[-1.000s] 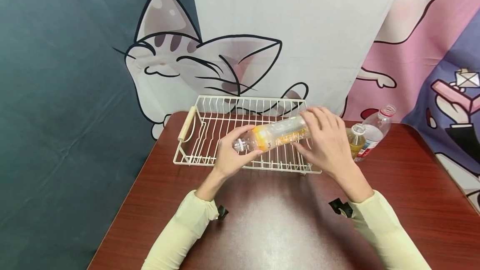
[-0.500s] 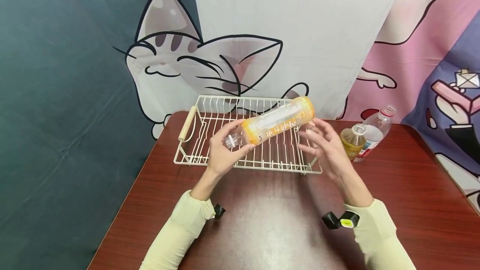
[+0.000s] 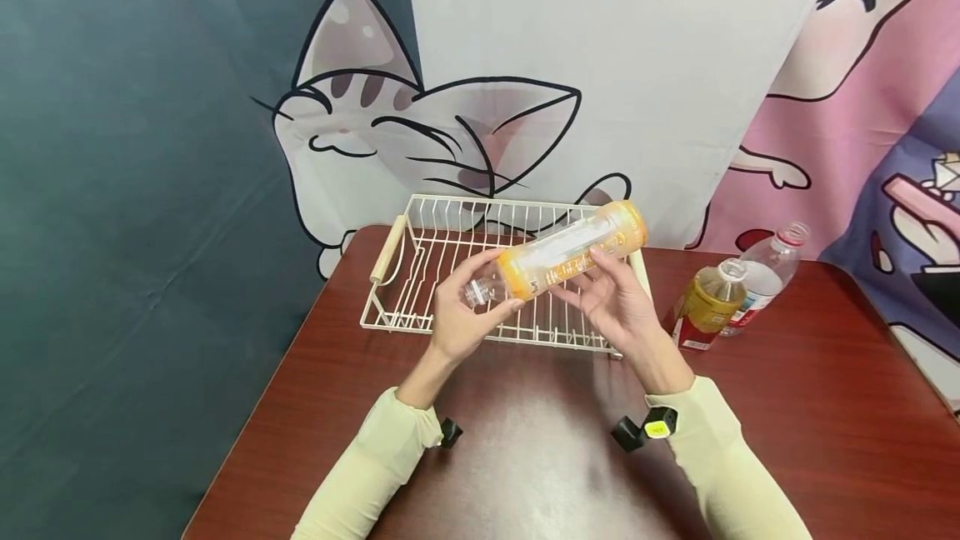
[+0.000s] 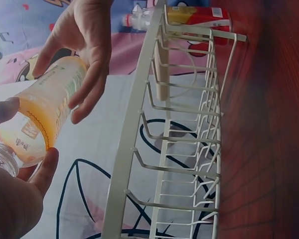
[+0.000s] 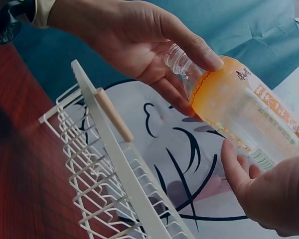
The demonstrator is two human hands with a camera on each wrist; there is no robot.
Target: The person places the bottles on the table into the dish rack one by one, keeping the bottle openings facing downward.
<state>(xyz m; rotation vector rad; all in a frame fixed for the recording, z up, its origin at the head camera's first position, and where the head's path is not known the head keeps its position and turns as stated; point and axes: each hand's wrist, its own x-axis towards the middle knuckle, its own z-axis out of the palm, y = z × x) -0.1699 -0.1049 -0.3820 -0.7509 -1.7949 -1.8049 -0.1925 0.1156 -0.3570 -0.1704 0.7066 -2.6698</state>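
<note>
A clear plastic bottle with an orange-and-white label (image 3: 566,250) is held tilted in the air above a white wire dish rack (image 3: 408,329). My left hand (image 3: 463,319) grips its shoulder and neck between thumb and fingers, with the neck pointing toward the palm. My right hand (image 3: 611,307) is around the middle of the bottle, thumb on one side and loosely extended fingers on the other. In the left wrist view, the fingers of the right hand (image 4: 92,55) look spread about the bottle's base end; whether they press on it is hard to tell.
Right of the rack stand a bottle with a yellow and red label (image 3: 708,307) and a clear bottle with a red neck ring (image 3: 772,265). A wooden handle (image 3: 388,248) is on the rack's left end. Behind the table (image 3: 525,457) hangs a cat-print cloth (image 3: 637,40).
My right hand let go of the bottle's base end, drew back right, then came back in lower, nearer its middle. The left hand kept its grip as the base end swung up. The view shifted slightly.
</note>
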